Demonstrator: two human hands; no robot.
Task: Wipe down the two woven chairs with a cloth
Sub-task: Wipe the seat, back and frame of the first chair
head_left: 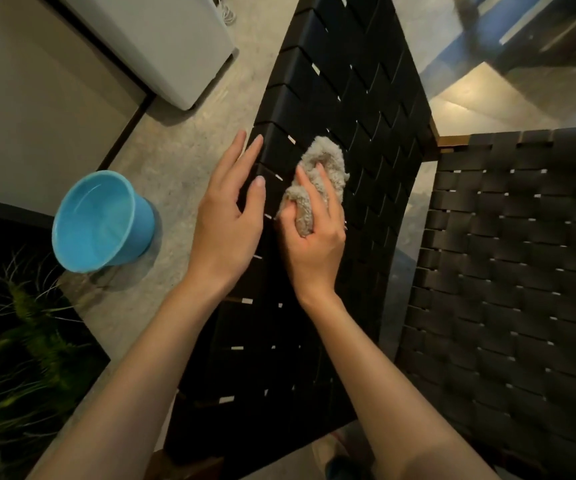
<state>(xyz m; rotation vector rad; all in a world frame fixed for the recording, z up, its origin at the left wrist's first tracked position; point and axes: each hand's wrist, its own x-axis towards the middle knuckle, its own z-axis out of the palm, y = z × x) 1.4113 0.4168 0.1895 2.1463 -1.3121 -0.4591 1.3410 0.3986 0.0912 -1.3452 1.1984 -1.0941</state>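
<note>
Right hand (314, 237) pinching cloth (324, 155) on woven chair (349, 81), left hand (231, 216) spread (straight fingers) — at its edge

Right hand (314, 233): gripping the cloth (324, 157) against the black chair (349, 81).
Left hand (231, 209): resting open-fingered on its edge.
Bowl (99, 220): sitting at nine o'clock.
</note>
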